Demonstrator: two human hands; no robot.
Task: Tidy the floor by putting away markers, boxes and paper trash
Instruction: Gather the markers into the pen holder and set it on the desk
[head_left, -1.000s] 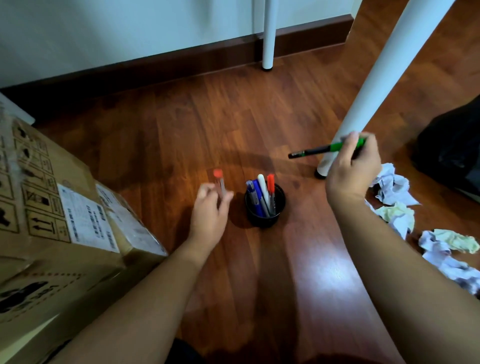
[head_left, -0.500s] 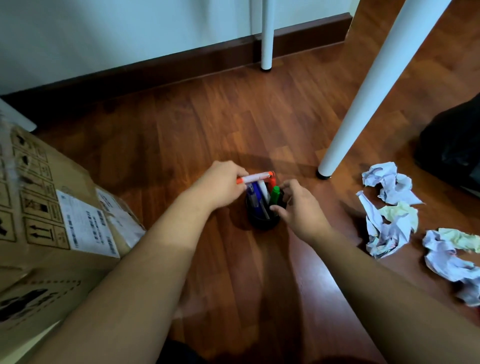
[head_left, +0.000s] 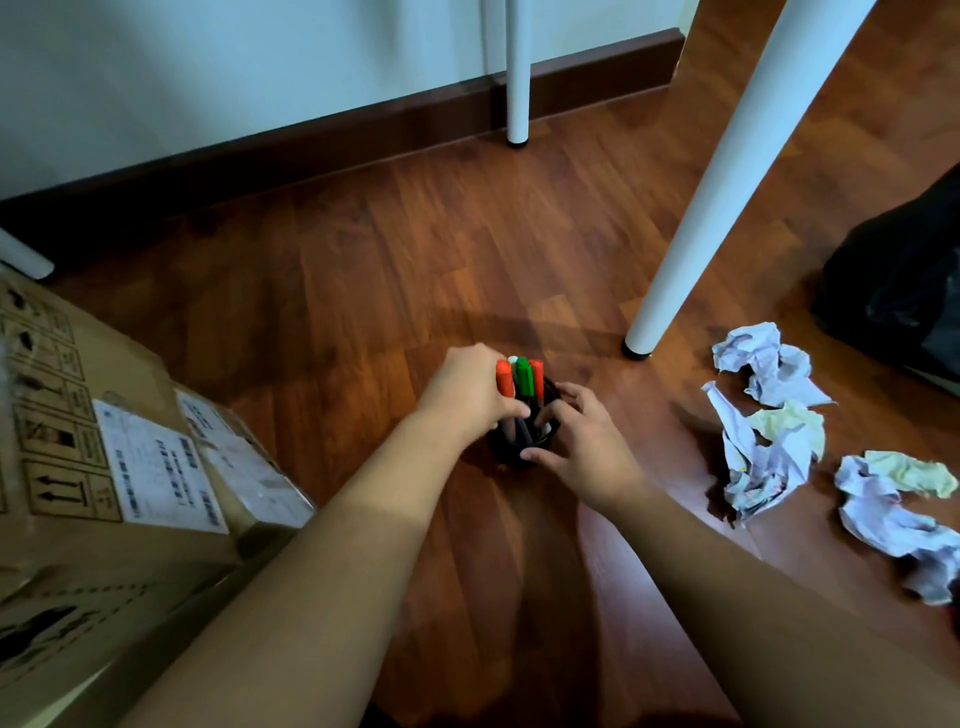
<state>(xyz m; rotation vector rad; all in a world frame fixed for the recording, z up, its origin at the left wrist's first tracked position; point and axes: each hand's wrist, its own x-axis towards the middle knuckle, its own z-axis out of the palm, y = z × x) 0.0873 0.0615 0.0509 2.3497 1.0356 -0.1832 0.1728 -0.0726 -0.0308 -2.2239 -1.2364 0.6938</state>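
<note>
A small black pen cup stands on the wooden floor, with several markers upright in it, among them a green-capped one. My left hand grips the red-capped marker, which stands upright at the cup's left side. My right hand curls round the cup's right and near side. Crumpled paper balls lie on the floor to the right. A large cardboard box fills the left.
Two white table legs stand behind and to the right of the cup. A black bag sits at the right edge. More crumpled paper lies near the right edge. A wall with a dark skirting board runs behind.
My right hand dropped the green marker into the cup and moved to the cup itself. My left hand turned the red-capped marker from lying across the cup to upright in it.
</note>
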